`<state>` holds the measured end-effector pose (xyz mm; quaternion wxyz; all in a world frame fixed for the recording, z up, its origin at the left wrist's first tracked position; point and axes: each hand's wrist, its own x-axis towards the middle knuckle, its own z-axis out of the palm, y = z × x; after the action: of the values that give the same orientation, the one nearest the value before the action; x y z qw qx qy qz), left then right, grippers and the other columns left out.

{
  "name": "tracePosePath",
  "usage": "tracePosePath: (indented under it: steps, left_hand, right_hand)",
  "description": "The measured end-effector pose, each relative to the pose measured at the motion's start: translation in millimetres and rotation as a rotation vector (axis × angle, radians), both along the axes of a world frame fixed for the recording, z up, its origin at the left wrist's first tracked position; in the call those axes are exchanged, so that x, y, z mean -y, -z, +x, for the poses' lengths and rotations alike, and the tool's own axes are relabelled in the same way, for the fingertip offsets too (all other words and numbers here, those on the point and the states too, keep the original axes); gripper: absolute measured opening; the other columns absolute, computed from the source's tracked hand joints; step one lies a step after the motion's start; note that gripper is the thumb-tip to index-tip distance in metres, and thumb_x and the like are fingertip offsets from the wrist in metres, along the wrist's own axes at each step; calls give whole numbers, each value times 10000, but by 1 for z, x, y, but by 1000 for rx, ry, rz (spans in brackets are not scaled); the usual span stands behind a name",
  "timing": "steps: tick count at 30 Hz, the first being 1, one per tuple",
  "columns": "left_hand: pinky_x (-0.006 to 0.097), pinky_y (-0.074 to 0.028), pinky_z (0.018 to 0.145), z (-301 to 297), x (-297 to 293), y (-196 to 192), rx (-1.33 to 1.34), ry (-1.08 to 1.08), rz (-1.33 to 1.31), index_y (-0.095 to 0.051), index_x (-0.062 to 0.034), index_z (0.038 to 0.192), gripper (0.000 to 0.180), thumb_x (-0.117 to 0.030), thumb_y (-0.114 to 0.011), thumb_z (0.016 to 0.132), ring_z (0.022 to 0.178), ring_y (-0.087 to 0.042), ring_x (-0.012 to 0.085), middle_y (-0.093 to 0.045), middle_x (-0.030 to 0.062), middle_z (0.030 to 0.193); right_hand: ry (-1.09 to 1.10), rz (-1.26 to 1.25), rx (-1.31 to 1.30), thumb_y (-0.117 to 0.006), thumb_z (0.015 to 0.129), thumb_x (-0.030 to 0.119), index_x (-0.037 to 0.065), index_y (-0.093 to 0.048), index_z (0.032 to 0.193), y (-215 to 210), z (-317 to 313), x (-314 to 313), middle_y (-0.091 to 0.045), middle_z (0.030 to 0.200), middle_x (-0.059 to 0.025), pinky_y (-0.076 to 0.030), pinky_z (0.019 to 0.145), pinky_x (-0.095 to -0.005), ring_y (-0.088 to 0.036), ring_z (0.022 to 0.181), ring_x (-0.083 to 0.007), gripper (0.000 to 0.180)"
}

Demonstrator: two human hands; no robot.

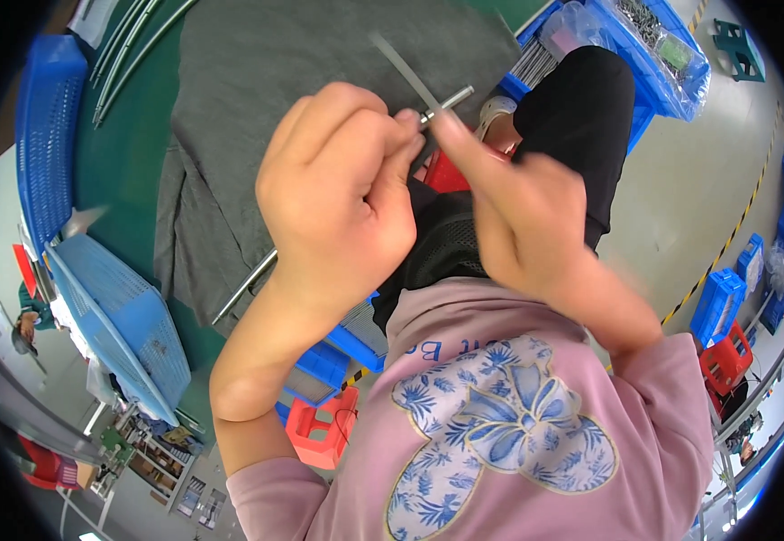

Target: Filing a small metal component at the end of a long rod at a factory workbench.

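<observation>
My left hand (pixel 338 180) is closed, thumb and fingers pinching a thin metal rod (pixel 453 99) whose tip sticks out to the right. Below the left wrist a length of similar rod (pixel 246 287) shows over the cloth; the hand hides whether it is the same piece. In my right hand (pixel 532 212), blurred by motion, is a thin, flat grey strip that looks like a flat file (pixel 401 68). It points up and to the left, crossing close to the rod's tip. Whether the two touch is unclear. Beneath them a grey cloth (pixel 230 90) covers part of a green worktop (pixel 131 180).
Several curved metal rods (pixel 131 54) lie at the upper left, near blue perforated baskets (pixel 50 135). Blue bins (pixel 631 90) with metal parts and plastic bags stand at the upper right. A red stool (pixel 320 433) is at lower left. Striped tape (pixel 725 248) marks the floor.
</observation>
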<state>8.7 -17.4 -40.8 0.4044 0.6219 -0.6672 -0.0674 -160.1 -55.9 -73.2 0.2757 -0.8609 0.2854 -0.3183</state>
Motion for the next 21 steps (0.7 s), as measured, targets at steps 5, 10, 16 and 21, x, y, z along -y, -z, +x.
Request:
tracePosePath:
  steps: [5,10,16,21]
  left_hand:
    - [325,-407,526,1,1,1,13,31,-27,-573,-21,699,168,65,-703,635,603,-511,247,-535,71,702]
    - [325,-409,527,1,1,0,-7,10,3,-573,-16,702,165,67,-701,638,603,-515,249,-536,73,699]
    - [326,-412,529,4,4,1,15,36,-12,-573,-17,708,171,67,-706,642,606,-519,248,-542,71,702]
    - [323,-411,530,2,-1,-1,19,22,12,-575,-13,719,174,73,-707,646,607,-519,244,-541,76,704]
  right_hand:
    - [-27,-10,78,-544,718,-129,17,-636,1196,-4,4,8,-612,679,-99,-376,463,-307,-418,440,-213,508]
    - [-28,22,105,-567,701,-121,28,-645,1183,9,-17,-9,-589,644,-101,-366,454,-286,-406,434,-203,510]
    - [-10,12,174,-540,696,-104,28,-644,1186,7,7,10,-591,644,-50,-346,450,-297,-404,430,-188,518]
    - [-99,-64,63,-547,632,-99,-75,-618,1162,22,-38,-17,-405,508,-10,-289,435,-296,-355,377,-157,535]
